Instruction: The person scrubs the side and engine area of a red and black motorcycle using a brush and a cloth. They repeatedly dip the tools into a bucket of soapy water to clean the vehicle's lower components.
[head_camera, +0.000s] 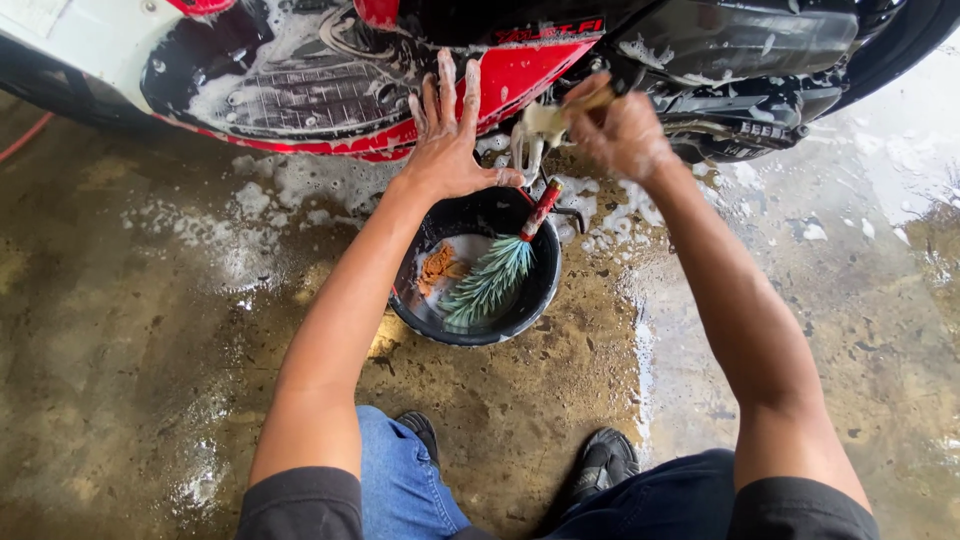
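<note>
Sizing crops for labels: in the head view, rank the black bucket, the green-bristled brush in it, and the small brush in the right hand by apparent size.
1. black bucket
2. green-bristled brush, lying inside the bucket
3. small brush, mostly hidden by the right hand, so its full size is unsure

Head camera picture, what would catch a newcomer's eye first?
A soapy red and black motorcycle spans the top, the left hand spread flat against its red panel. The right hand works a small brush beside it. Below, a black bucket on the wet floor holds a green-bristled brush.
</note>
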